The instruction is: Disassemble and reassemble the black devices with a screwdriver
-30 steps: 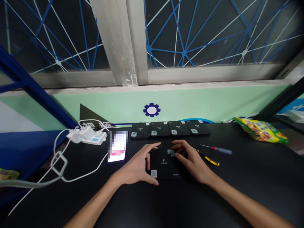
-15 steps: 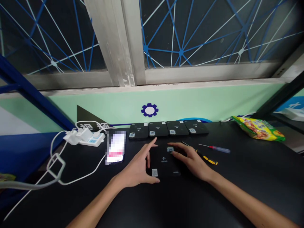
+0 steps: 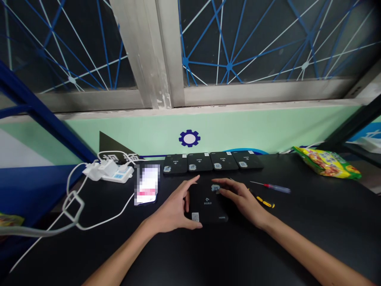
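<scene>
The near box (image 3: 208, 209) is black with pale print, a whitish label (image 3: 195, 217) and a silvery sticker (image 3: 214, 188); the desk (image 3: 226, 256) is black too. The screwdriver (image 3: 277, 188) is red and bluish clear, the tool (image 3: 266, 202) black and yellow, the packet (image 3: 329, 163) yellow and green.

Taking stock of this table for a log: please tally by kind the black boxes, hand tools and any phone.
Black boxes: 5 (four in the back row)
Hand tools: 2 (red-and-clear one, yellow-and-black one)
Phone: 1
Total: 8

Near table (image 3: 214, 254) free; box row (image 3: 215, 159) blocks beyond, yellow screwdriver (image 3: 266, 201) beside right hand (image 3: 244, 201).
</scene>
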The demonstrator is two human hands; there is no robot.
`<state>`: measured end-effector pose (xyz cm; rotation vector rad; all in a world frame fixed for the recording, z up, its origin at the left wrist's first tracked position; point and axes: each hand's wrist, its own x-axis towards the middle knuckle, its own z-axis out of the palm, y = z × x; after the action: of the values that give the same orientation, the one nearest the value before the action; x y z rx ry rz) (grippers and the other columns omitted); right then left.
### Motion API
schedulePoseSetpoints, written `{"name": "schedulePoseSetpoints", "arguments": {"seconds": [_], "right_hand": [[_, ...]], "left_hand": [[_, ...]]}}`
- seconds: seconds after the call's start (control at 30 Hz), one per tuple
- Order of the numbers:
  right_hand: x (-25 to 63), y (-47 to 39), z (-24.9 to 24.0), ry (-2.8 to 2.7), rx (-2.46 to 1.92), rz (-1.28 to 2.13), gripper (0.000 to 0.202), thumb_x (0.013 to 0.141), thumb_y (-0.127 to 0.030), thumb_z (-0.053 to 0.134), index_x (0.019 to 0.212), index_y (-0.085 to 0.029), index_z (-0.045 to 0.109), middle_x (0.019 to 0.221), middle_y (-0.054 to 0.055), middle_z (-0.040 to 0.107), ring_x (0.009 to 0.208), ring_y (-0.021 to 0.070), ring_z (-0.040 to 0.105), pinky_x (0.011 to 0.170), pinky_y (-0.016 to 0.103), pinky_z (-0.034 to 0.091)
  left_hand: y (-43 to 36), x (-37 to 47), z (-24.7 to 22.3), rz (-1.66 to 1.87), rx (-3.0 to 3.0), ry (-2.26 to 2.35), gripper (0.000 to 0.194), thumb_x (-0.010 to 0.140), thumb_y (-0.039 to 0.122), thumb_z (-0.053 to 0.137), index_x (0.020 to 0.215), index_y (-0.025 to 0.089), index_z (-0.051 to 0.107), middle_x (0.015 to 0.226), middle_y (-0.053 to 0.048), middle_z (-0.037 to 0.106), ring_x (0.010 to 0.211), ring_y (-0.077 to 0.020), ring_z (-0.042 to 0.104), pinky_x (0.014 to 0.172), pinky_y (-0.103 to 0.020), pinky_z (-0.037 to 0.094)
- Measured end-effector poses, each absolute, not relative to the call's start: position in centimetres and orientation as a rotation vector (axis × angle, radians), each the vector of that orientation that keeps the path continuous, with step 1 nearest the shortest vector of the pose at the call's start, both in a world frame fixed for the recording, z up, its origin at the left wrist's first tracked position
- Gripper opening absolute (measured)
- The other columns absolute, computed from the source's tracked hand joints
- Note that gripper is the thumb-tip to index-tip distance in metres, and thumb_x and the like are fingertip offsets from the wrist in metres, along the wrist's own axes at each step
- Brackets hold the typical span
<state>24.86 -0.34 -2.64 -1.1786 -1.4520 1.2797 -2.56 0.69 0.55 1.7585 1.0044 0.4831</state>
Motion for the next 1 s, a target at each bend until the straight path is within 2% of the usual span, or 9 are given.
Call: {"name": "schedulePoseSetpoints", "arguments": {"seconds": [0.07, 0.13, 0.23, 0.3, 0.37, 0.5, 0.63, 0.8, 1.0], "right_hand": [[24.8, -0.4, -2.5, -1.451, -1.181, 1.275, 0.040, 0.098, -0.046, 0.069, 0.132, -0.025, 0.075, 0.129, 0.008, 0.076, 0.123, 0.0315, 0.067, 0.108, 0.046, 0.049], [24.8, -0.5, -2.3, -1.442, -1.185, 1.275, 0.041, 0.097, -0.047, 0.070, 0.131, -0.025, 0.075, 0.127, 0.008, 0.077, 0.123, 0.0316, 0.067, 0.108, 0.046, 0.049], [24.8, -0.5, -2.2, -1.424, -1.175, 1.294, 0.041, 0.097, -0.047, 0.071, 0.131, -0.025, 0.075, 0.127, 0.008, 0.078, 0.122, 0.0317, 0.068, 0.107, 0.046, 0.050], [24.8, -0.6, -2.2, -1.421, -1.163, 1.307, 0.040, 0.097, -0.047, 0.071, 0.131, -0.025, 0.075, 0.129, 0.008, 0.077, 0.124, 0.0318, 0.068, 0.107, 0.046, 0.051], [24.8, -0.6, -2.2, -1.427, -1.160, 1.309, 0.040, 0.098, -0.046, 0.071, 0.132, -0.025, 0.075, 0.130, 0.008, 0.077, 0.125, 0.0320, 0.068, 0.108, 0.046, 0.051], [24.8, -0.5, -2.3, -1.423, -1.169, 1.309, 0.041, 0.097, -0.046, 0.071, 0.132, -0.025, 0.075, 0.130, 0.008, 0.077, 0.123, 0.0320, 0.068, 0.109, 0.047, 0.050], [24.7, -0.6, -2.3, -1.395, -1.162, 1.298, 0.038, 0.097, -0.045, 0.071, 0.129, -0.025, 0.077, 0.128, 0.009, 0.078, 0.122, 0.0325, 0.068, 0.108, 0.047, 0.050], [24.9, -0.5, -2.4, -1.428, -1.168, 1.280, 0.038, 0.100, -0.042, 0.064, 0.131, -0.025, 0.077, 0.131, 0.008, 0.077, 0.122, 0.0325, 0.068, 0.111, 0.048, 0.047], [25.1, -0.5, -2.6, -1.467, -1.201, 1.258, 0.039, 0.100, -0.042, 0.061, 0.131, -0.025, 0.077, 0.130, 0.008, 0.077, 0.124, 0.0342, 0.067, 0.109, 0.049, 0.048]], "left_hand": [[0.7, -2.6, 0.6, 0.492, 1.760, 0.998, 0.128, 0.065, 0.026, 0.098, 0.168, 0.048, 0.025, 0.140, -0.009, 0.057, 0.076, -0.0142, 0.057, 0.065, -0.032, 0.054], [0.8, -2.6, 0.6, 0.493, 1.767, 0.993, 0.128, 0.064, 0.028, 0.098, 0.168, 0.047, 0.026, 0.135, -0.008, 0.059, 0.075, -0.0140, 0.057, 0.064, -0.031, 0.053], [1.0, -2.8, 0.6, 0.460, 1.768, 0.984, 0.128, 0.066, 0.032, 0.098, 0.170, 0.041, 0.023, 0.105, -0.002, 0.063, 0.070, -0.0141, 0.055, 0.061, -0.028, 0.049], [1.1, -3.0, 0.5, 0.434, 1.747, 0.983, 0.126, 0.070, 0.034, 0.097, 0.171, 0.037, 0.021, 0.087, 0.004, 0.058, 0.068, -0.0144, 0.053, 0.061, -0.028, 0.046], [1.3, -3.1, 0.5, 0.429, 1.722, 0.983, 0.119, 0.076, 0.038, 0.093, 0.171, 0.034, 0.022, 0.078, 0.006, 0.053, 0.068, -0.0150, 0.052, 0.063, -0.028, 0.044], [1.4, -3.1, 0.5, 0.478, 1.673, 0.956, 0.099, 0.087, 0.043, 0.084, 0.169, 0.032, 0.029, 0.079, 0.005, 0.051, 0.071, -0.0164, 0.054, 0.066, -0.030, 0.047], [1.5, -2.9, 0.3, 0.495, 1.602, 0.957, 0.087, 0.092, 0.046, 0.077, 0.166, 0.033, 0.034, 0.084, 0.002, 0.052, 0.071, -0.0176, 0.056, 0.060, -0.030, 0.053], [1.7, -2.6, 0.2, 0.548, 1.569, 0.979, 0.053, 0.104, 0.049, 0.059, 0.153, 0.028, 0.053, 0.082, 0.003, 0.046, 0.067, -0.0147, 0.056, 0.059, -0.029, 0.056], [1.9, -2.6, -0.1, 0.554, 1.548, 1.001, 0.049, 0.109, 0.048, 0.050, 0.152, 0.025, 0.055, 0.074, 0.004, 0.050, 0.063, -0.0154, 0.059, 0.057, -0.028, 0.057]]}}
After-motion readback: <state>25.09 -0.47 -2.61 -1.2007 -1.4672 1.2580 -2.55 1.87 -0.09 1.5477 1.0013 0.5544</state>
